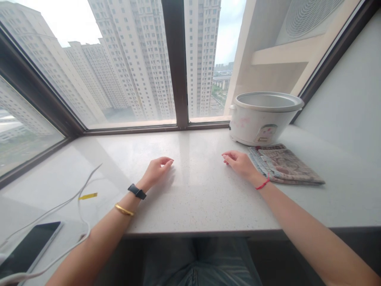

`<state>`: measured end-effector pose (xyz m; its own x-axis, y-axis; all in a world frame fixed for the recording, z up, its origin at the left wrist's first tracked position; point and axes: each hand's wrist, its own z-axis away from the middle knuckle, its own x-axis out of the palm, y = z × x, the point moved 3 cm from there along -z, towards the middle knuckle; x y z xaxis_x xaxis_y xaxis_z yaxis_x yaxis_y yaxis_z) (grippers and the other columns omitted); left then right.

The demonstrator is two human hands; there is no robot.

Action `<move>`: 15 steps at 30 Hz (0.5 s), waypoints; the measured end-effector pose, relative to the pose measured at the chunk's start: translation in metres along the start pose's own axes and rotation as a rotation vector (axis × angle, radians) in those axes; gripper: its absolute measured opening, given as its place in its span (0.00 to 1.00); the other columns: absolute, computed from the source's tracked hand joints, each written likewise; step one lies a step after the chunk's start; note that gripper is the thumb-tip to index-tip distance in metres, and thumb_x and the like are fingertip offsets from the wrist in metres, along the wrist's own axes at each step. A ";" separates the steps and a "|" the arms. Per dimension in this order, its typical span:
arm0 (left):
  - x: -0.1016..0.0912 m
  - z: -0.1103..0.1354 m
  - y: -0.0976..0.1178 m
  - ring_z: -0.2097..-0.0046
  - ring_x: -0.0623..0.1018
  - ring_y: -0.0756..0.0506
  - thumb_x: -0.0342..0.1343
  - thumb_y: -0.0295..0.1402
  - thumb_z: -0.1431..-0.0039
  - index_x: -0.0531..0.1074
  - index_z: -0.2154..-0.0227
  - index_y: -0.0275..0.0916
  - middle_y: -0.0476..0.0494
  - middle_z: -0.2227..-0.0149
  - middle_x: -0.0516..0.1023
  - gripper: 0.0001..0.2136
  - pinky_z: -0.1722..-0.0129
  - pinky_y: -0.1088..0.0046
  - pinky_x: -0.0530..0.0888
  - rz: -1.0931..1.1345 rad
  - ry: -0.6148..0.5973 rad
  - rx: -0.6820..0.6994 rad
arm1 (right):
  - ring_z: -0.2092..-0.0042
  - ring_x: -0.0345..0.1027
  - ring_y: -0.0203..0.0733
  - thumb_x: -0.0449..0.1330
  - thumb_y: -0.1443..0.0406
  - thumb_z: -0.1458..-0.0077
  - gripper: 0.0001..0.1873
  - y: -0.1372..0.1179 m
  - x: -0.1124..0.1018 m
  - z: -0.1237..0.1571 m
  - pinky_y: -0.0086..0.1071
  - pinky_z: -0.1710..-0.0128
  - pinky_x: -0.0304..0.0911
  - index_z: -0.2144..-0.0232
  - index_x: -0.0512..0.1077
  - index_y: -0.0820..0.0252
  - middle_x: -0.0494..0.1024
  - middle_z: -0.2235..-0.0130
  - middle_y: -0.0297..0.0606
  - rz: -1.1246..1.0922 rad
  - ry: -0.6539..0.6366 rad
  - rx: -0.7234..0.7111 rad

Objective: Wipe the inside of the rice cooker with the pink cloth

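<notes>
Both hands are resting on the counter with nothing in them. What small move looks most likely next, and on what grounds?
Probably a short reach by the right hand to the folded cloth, which lies right beside its fingers, in front of the lidless rice cooker. The left hand rests loosely curled on bare counter, with only the phone and cable off to its side.

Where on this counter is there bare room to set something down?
Bare patches: between the left hand and right hand, and from there back to the window frame. Crowded: the right side, with rice cooker and folded cloth, and the left corner, with phone and white cable.
</notes>
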<state>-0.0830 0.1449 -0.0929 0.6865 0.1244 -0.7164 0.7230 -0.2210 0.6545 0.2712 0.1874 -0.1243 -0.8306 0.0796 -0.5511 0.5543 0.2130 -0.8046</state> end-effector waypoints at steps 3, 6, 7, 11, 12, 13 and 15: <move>0.001 0.014 0.016 0.53 0.81 0.39 0.53 0.45 0.38 0.80 0.62 0.39 0.41 0.57 0.84 0.17 0.52 0.62 0.75 0.002 -0.062 0.051 | 0.68 0.74 0.41 0.57 0.55 0.43 0.15 0.000 0.002 -0.001 0.34 0.64 0.64 0.64 0.78 0.59 0.81 0.70 0.37 0.012 -0.006 -0.031; -0.001 0.033 0.030 0.52 0.80 0.38 0.52 0.47 0.37 0.80 0.61 0.40 0.40 0.55 0.83 0.17 0.50 0.59 0.75 -0.001 -0.125 0.093 | 0.68 0.73 0.41 0.56 0.55 0.43 0.16 -0.001 0.002 -0.002 0.34 0.64 0.64 0.65 0.78 0.59 0.81 0.70 0.37 0.018 0.001 -0.054; -0.001 0.041 0.033 0.52 0.80 0.38 0.52 0.47 0.36 0.80 0.60 0.41 0.40 0.55 0.83 0.17 0.49 0.59 0.75 0.002 -0.158 0.101 | 0.68 0.73 0.41 0.56 0.54 0.43 0.16 -0.001 0.002 -0.002 0.34 0.64 0.64 0.65 0.78 0.59 0.81 0.70 0.37 0.018 -0.002 -0.059; 0.004 0.079 0.042 0.51 0.80 0.42 0.50 0.42 0.32 0.78 0.58 0.43 0.42 0.54 0.82 0.13 0.42 0.57 0.73 0.035 -0.323 0.188 | 0.67 0.74 0.42 0.56 0.54 0.42 0.17 -0.001 0.003 -0.002 0.34 0.63 0.64 0.64 0.78 0.59 0.81 0.70 0.37 0.023 -0.022 -0.072; 0.006 0.091 0.045 0.50 0.79 0.42 0.50 0.40 0.32 0.78 0.57 0.43 0.42 0.53 0.82 0.12 0.39 0.56 0.70 0.032 -0.350 0.248 | 0.66 0.74 0.42 0.56 0.54 0.42 0.17 -0.001 0.004 -0.002 0.34 0.63 0.64 0.64 0.78 0.59 0.81 0.69 0.37 0.026 -0.025 -0.071; 0.006 0.102 0.048 0.48 0.78 0.43 0.50 0.37 0.32 0.77 0.57 0.43 0.42 0.52 0.81 0.11 0.37 0.55 0.69 0.017 -0.367 0.314 | 0.66 0.74 0.42 0.56 0.55 0.42 0.16 -0.001 0.004 -0.002 0.34 0.62 0.64 0.64 0.78 0.59 0.81 0.69 0.38 0.032 -0.027 -0.069; 0.006 0.125 0.054 0.44 0.76 0.42 0.51 0.33 0.33 0.76 0.56 0.44 0.41 0.48 0.79 0.10 0.36 0.54 0.68 -0.054 -0.383 0.450 | 0.65 0.74 0.42 0.56 0.55 0.42 0.16 0.000 0.005 -0.001 0.34 0.62 0.63 0.64 0.78 0.59 0.82 0.68 0.38 0.045 -0.029 -0.065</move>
<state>-0.0495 0.0126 -0.0923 0.5128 -0.1923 -0.8367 0.5950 -0.6230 0.5078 0.2671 0.1891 -0.1264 -0.8025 0.0622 -0.5934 0.5857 0.2723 -0.7634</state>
